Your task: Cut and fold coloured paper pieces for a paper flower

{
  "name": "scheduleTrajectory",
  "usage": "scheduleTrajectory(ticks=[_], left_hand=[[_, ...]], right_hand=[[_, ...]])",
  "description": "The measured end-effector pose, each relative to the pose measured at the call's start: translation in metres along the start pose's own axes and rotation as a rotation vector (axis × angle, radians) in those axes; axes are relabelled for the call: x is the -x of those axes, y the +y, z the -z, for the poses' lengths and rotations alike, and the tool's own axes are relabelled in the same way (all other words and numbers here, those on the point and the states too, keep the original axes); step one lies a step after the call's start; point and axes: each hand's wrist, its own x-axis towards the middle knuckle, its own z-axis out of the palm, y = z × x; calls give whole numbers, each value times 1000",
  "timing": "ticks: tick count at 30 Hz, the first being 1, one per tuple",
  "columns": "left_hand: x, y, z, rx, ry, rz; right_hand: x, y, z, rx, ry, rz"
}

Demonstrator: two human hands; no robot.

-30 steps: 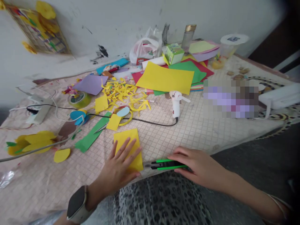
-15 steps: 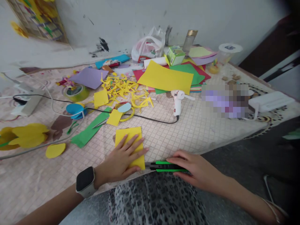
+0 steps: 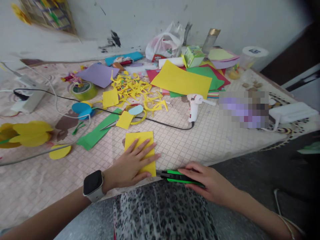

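Near the table's front edge lies a yellow paper piece, roughly rectangular. My left hand rests flat on it with fingers spread, covering much of its middle. A green and black utility knife is in my right hand, its fingers wrapped around the handle. The knife points left, and its blade reaches the paper's lower right corner; whether the tip is over or under the sheet I cannot tell.
Beyond the paper are scissors with a small yellow square on them, a green strip, yellow scraps and a white glue gun with a black cord. Green tape and a power strip stand left.
The view has shifted slightly. The utility knife has tilted a little, its handle end lower, with the blade still at the paper's corner. My left hand stays flat on the paper.
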Motion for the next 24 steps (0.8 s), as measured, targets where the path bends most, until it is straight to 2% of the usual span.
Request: scheduleTrajectory(ticks=[8, 13, 18, 24], left_hand=[[0, -1, -1, -3, -9, 1], [0, -1, -4, 4, 24, -3], [0, -1, -2, -47, -10, -9], [1, -2, -3, -8, 26, -8]], right_hand=[[12, 5, -11, -27, 49, -10], [5, -1, -14, -2, 75, -22], [-7, -10, -13, 24, 68, -14], [-3, -12, -15, 1, 65, -8]])
